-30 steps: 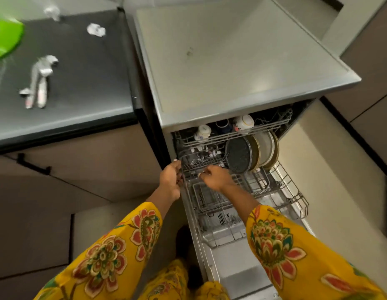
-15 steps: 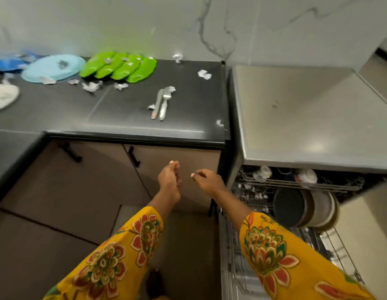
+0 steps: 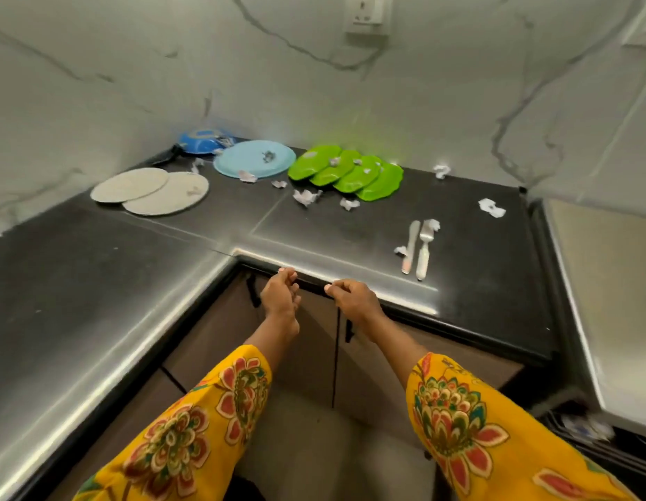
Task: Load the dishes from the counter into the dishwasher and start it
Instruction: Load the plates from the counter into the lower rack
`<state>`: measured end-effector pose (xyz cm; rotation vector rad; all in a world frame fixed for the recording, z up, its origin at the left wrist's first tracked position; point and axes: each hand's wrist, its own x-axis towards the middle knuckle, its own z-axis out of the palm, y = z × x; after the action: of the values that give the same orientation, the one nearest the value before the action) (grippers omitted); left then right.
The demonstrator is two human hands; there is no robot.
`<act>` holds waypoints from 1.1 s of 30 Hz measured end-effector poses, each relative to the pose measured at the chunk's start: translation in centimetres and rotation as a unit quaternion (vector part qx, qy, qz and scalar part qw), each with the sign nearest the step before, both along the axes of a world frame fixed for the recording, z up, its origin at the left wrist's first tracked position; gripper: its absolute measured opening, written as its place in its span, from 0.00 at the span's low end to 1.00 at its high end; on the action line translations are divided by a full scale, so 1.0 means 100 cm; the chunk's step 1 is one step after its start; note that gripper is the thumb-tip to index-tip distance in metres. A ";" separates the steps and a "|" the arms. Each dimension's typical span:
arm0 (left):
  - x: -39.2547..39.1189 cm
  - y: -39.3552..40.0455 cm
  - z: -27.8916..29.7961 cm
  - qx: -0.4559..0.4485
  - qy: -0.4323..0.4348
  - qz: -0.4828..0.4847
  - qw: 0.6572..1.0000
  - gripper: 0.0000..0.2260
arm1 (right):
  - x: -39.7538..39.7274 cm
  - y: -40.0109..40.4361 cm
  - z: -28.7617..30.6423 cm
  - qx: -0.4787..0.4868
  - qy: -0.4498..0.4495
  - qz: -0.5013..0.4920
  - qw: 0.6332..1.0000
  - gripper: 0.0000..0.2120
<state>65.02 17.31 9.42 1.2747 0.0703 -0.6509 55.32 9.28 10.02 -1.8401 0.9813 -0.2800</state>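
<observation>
bench (image 3: 97, 283): dark, l-shaped, glossy, running along marble walls.

hands: left hand (image 3: 279, 298) and right hand (image 3: 354, 300) both held in the air in front of the bench edge at 6 o'clock, close together but apart. fingers of each loosely curled, holding nothing. yellow flowered sleeves (image 3: 458, 421) on both arms.

dishes on the bench:
- four green plates (image 3: 346, 173), overlapping in a row, 12 o'clock, against the back wall.
- light blue plate (image 3: 254, 159), just to the 9 o'clock side of the green ones, scraps on it.
- blue bowl (image 3: 202, 139), upside down, in the far corner, 11 o'clock.
- two pale round plates (image 3: 151, 189), overlapping, 10 o'clock.
- knife (image 3: 410, 247) and fork (image 3: 424, 249), side by side, handles toward the person, 1 o'clock, nearest the right hand.

crumpled paper scraps (image 3: 307, 197): scattered among the plates and toward 2 o'clock.

dishwasher (image 3: 603, 283): pale flat top at 3 o'clock, touching the bench end; a little of its rack (image 3: 581, 426) shows below at 4 o'clock.

wall socket (image 3: 366, 12): high at 12 o'clock.
</observation>
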 end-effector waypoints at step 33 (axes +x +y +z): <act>0.362 0.005 0.001 0.044 0.007 0.275 0.961 0.10 | 0.393 -0.053 -0.003 -0.022 0.019 0.230 0.973 0.16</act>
<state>101.25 17.82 9.47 1.2605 0.4526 -0.1770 94.64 3.99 9.73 -2.0583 0.5515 0.0166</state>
